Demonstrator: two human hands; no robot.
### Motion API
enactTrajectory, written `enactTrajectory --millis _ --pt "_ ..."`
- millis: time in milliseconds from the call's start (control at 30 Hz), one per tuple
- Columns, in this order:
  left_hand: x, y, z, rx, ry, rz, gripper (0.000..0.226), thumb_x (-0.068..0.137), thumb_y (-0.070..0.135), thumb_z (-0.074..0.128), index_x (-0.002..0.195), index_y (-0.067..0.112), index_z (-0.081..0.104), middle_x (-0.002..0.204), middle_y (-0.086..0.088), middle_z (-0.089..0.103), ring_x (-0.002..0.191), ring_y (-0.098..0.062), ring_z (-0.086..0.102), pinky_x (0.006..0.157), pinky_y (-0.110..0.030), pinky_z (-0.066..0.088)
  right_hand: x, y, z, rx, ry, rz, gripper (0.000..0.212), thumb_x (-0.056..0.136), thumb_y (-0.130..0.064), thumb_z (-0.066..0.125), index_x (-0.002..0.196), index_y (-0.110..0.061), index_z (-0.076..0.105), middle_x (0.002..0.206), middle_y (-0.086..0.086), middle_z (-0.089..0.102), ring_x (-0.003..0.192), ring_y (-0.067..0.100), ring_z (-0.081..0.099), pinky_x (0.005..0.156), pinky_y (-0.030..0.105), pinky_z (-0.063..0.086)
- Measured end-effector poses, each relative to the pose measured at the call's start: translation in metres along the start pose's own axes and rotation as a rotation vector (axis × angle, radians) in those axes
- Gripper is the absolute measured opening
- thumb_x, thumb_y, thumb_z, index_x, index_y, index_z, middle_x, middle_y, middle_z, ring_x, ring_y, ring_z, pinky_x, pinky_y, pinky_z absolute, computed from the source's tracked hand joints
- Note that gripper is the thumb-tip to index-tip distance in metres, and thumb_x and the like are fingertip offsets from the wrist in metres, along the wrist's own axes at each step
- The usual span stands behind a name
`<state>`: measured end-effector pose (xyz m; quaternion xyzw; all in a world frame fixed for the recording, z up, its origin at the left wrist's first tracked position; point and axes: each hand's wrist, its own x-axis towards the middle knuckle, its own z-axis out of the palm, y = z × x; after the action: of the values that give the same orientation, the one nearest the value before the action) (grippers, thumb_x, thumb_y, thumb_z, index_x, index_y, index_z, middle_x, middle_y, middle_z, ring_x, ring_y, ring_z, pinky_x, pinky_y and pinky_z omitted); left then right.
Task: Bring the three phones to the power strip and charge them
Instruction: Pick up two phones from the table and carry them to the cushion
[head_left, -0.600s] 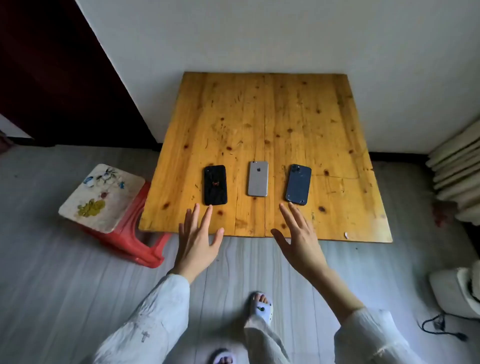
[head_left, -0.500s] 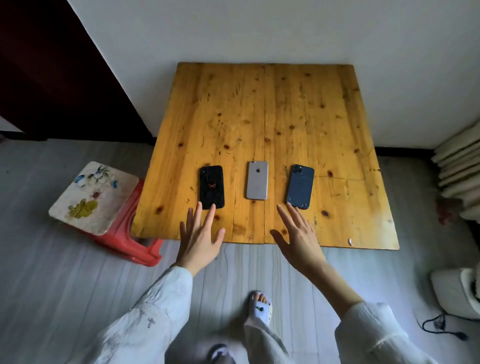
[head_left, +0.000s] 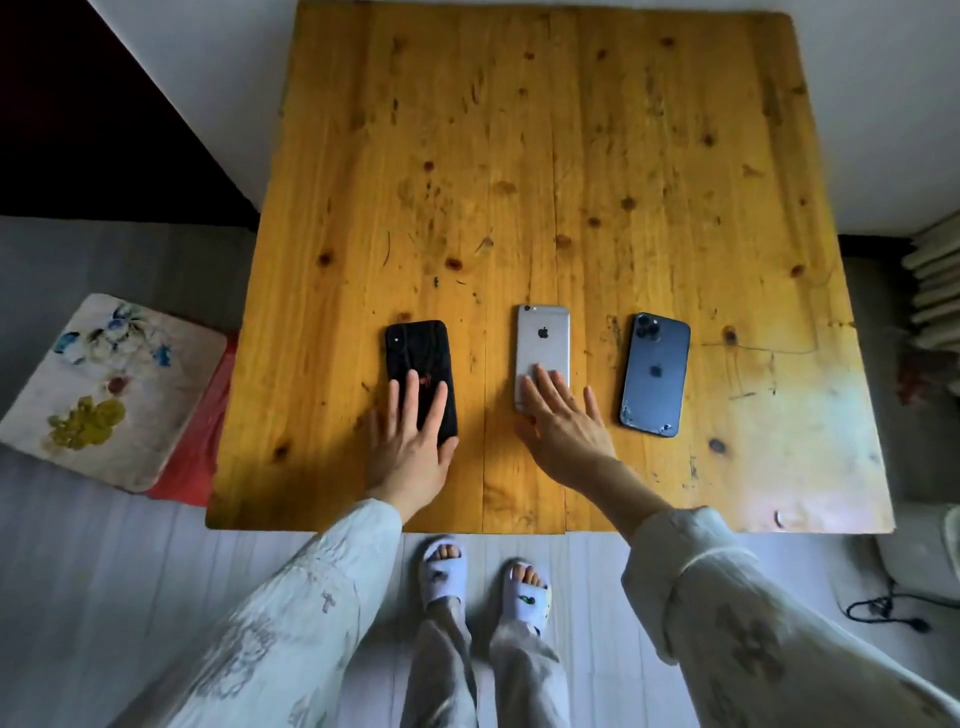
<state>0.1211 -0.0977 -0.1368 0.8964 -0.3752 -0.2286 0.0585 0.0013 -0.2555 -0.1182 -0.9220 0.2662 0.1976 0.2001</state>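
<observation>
Setting: room in a home. Evidence: low pine worktop (head_left: 550, 156) with knots and scratches, set against a plain white wall (head_left: 218, 78); grey plank floor (head_left: 104, 597); red plastic stool (head_left: 200, 441) at left with a flower-painted top; person in loose pale clothes and 2 slippers (head_left: 441, 571); black cable (head_left: 883, 608) on the floor at right.

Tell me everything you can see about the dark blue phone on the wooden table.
The dark blue phone lies flat and face down on the yellow wooden table, rightmost of three phones in a row. Its smooth back shows a camera cluster at the far left corner and a faint logo in the middle. The near corners look chipped or cracked. It is slightly tilted, its top leaning right. Nothing touches it except the table; the right hand is beside it, over the silver phone.
</observation>
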Motion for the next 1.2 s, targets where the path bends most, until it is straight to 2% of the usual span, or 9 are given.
enactTrajectory --millis 233,333,400,467,600,700,967,1100,1200 --pt "-0.036 -0.008 0.003 -0.122 0.007 0.108 0.060 0.092 0.036 0.044 0.144 0.028 0.015 0.154 -0.003 -0.010 0.139 -0.022 -0.019 0.116 -0.037 0.010 -0.037 -0.021 0.027 0.060 -0.033 0.009 0.063 0.097 -0.037 0.031 0.147 -0.023 -0.005 0.156 -0.002 -0.014 0.139 0.016 -0.023 0.116 0.043 -0.007" --pt "-0.061 -0.012 0.005 -0.181 0.063 0.120 0.050 0.090 0.022 0.051 0.138 0.021 0.038 0.154 -0.007 0.016 0.143 -0.028 0.004 0.113 -0.042 0.023 -0.055 -0.032 0.032 0.206 0.054 -0.028 0.050 0.097 -0.029 0.037 0.145 -0.018 0.025 0.157 0.000 0.014 0.145 0.018 0.005 0.119 0.042 0.009" --pt "-0.063 -0.013 0.002 -0.215 0.124 0.091 0.039 0.087 0.016 0.055 0.126 0.016 0.053 0.147 -0.010 0.035 0.139 -0.031 0.025 0.108 -0.045 0.033 -0.057 -0.036 0.026 0.434 0.200 0.020 0.038 0.096 -0.019 0.043 0.132 -0.009 0.049 0.145 0.008 0.042 0.136 0.023 0.036 0.111 0.042 0.032" --pt "-0.055 -0.010 -0.003 -0.243 0.185 0.034 0.031 0.084 0.016 0.059 0.115 0.012 0.060 0.137 -0.012 0.047 0.126 -0.034 0.043 0.098 -0.047 0.043 -0.051 -0.037 0.018 0.555 0.287 0.150 0.036 0.094 -0.016 0.048 0.128 -0.005 0.052 0.136 0.013 0.051 0.121 0.027 0.053 0.101 0.037 0.044" --pt "-0.032 0.000 -0.011 -0.287 0.092 -0.242 0.076 0.076 0.037 0.069 0.138 0.013 0.032 0.147 -0.017 0.028 0.132 -0.036 0.029 0.103 -0.046 0.033 -0.028 -0.038 0.012 0.467 0.231 0.414 0.056 0.085 -0.038 0.059 0.131 -0.010 0.043 0.128 0.014 0.045 0.115 0.031 0.043 0.096 0.037 0.041" --pt "-0.024 0.012 -0.011 -0.240 0.013 -0.317 0.093 0.075 0.033 0.071 0.144 0.019 0.010 0.148 -0.018 0.022 0.134 -0.037 0.021 0.101 -0.049 0.036 -0.018 -0.048 0.015 0.302 0.165 0.516 0.073 0.076 -0.053 0.063 0.130 -0.011 0.038 0.129 0.012 0.037 0.117 0.032 0.035 0.092 0.044 0.040" --pt "-0.007 0.016 -0.027 -0.326 -0.041 -0.417 0.115 0.066 0.018 0.079 0.145 0.019 -0.005 0.135 -0.020 0.025 0.121 -0.035 0.028 0.101 -0.044 0.030 -0.007 -0.068 0.010 0.288 0.117 0.624 0.061 0.079 -0.035 0.067 0.123 0.001 0.044 0.127 0.014 0.035 0.116 0.033 0.035 0.093 0.046 0.039" --pt "0.003 0.002 -0.027 -0.653 -0.055 -0.485 0.099 0.068 0.001 0.075 0.143 0.012 0.012 0.146 -0.023 0.018 0.137 -0.036 0.018 0.113 -0.048 0.021 -0.002 -0.075 0.003 0.459 0.087 0.739 0.060 0.077 -0.020 0.071 0.122 0.002 0.037 0.127 0.016 0.034 0.118 0.033 0.035 0.095 0.045 0.039" --pt "0.001 -0.012 -0.027 -0.797 -0.081 -0.503 0.071 0.074 0.003 0.070 0.135 0.005 0.031 0.138 -0.019 0.038 0.129 -0.032 0.037 0.107 -0.041 0.032 0.000 -0.076 0.003 0.595 0.108 0.769 0.057 0.073 -0.013 0.073 0.114 -0.004 0.034 0.122 0.016 0.043 0.115 0.034 0.042 0.090 0.047 0.042"
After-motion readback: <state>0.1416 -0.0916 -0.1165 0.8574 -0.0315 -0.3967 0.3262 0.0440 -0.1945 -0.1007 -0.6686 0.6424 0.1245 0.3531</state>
